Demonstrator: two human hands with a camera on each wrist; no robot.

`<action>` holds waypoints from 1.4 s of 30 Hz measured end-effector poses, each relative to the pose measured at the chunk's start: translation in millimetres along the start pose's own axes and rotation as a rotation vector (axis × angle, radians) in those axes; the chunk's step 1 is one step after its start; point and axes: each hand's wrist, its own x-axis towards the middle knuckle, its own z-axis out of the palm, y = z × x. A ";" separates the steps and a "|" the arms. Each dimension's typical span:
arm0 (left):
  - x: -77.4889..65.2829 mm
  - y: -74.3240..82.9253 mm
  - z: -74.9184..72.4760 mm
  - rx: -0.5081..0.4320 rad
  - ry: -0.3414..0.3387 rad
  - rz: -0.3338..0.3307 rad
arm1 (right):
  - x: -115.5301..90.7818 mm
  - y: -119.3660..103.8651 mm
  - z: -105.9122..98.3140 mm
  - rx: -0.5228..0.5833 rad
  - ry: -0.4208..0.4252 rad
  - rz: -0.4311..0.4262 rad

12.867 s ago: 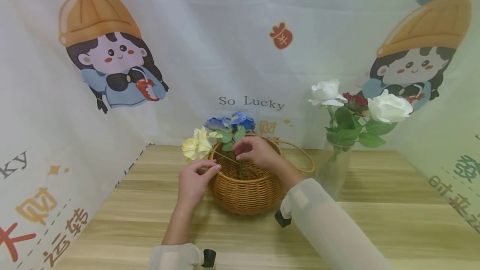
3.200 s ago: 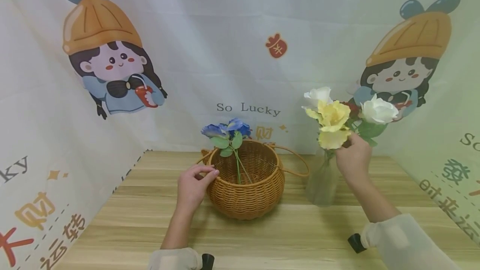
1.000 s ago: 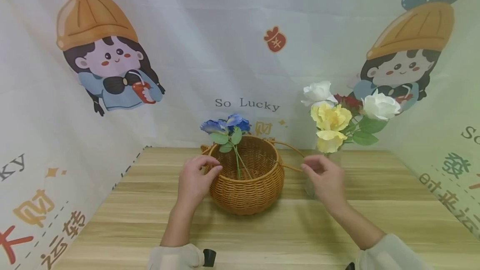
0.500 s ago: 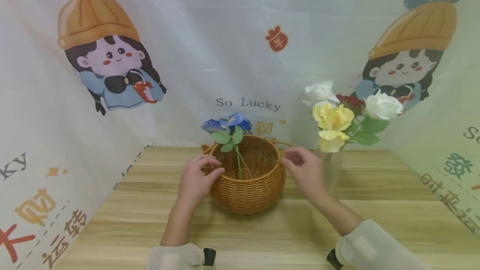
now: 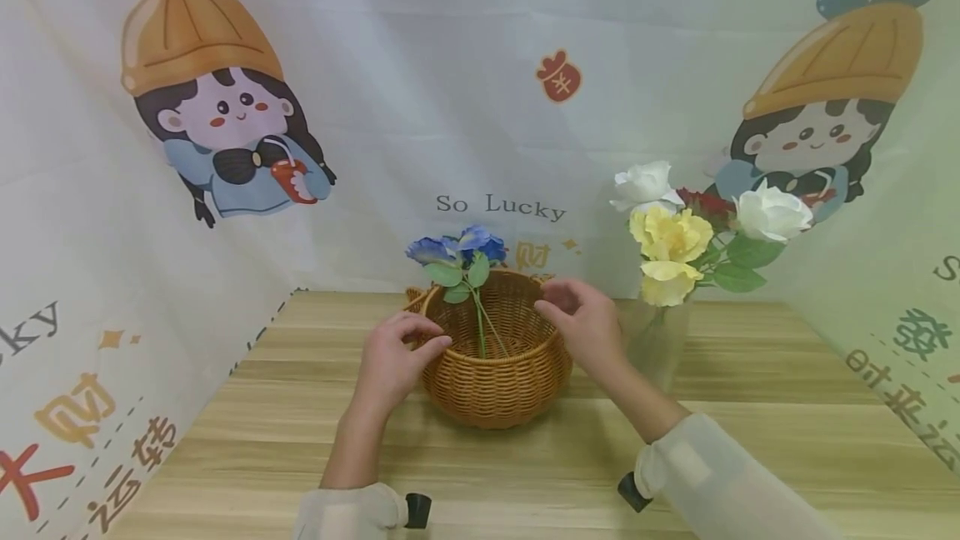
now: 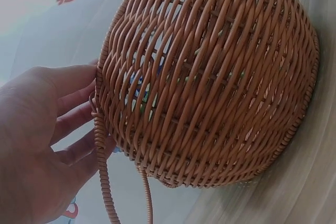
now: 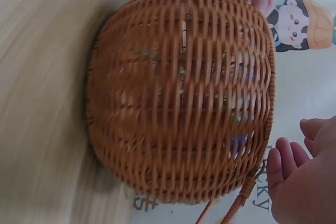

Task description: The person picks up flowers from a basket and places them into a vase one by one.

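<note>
A round wicker basket (image 5: 495, 394) stands on the table with blue flowers (image 5: 457, 248) in it, their green stems leaning against the inside. My left hand (image 5: 393, 361) is at the basket's left rim, thumb and fingers apart and loosely bent. In the left wrist view its fingertips reach the rim beside the handle (image 6: 105, 182). My right hand (image 5: 588, 327) hovers by the right rim, fingers loosely bent with nothing between them; the right wrist view shows it just off the basket. Yellow flowers (image 5: 670, 236) stand in the clear vase (image 5: 660, 348) at the right.
White roses (image 5: 772, 211) and a dark red flower (image 5: 705, 205) share the vase, close behind my right forearm. A printed cloth (image 5: 390, 107) hangs behind and on both sides of the wooden table (image 5: 262, 440).
The yellow flowers went from the basket to the vase, carried by my right hand. That hand has since let go and come left to the basket. My left hand stayed at the rim.
</note>
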 end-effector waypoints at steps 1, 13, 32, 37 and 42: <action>-0.1 -0.6 -0.1 -0.002 0.000 0.000 | 2.3 -1.1 2.2 0.012 -0.011 0.007; -1.0 -5.1 -1.2 -0.052 0.012 -0.007 | 17.9 -12.2 27.6 0.139 -0.142 0.113; 0.0 -7.1 -0.6 -0.107 0.001 -0.031 | 42.1 -15.1 56.0 0.202 -0.315 0.351; 0.5 -6.5 -0.4 -0.108 -0.006 -0.037 | 45.7 -9.4 59.7 0.203 -0.344 0.418; 0.5 -5.6 0.2 -0.097 -0.016 -0.035 | 46.6 -6.2 62.1 0.193 -0.374 0.478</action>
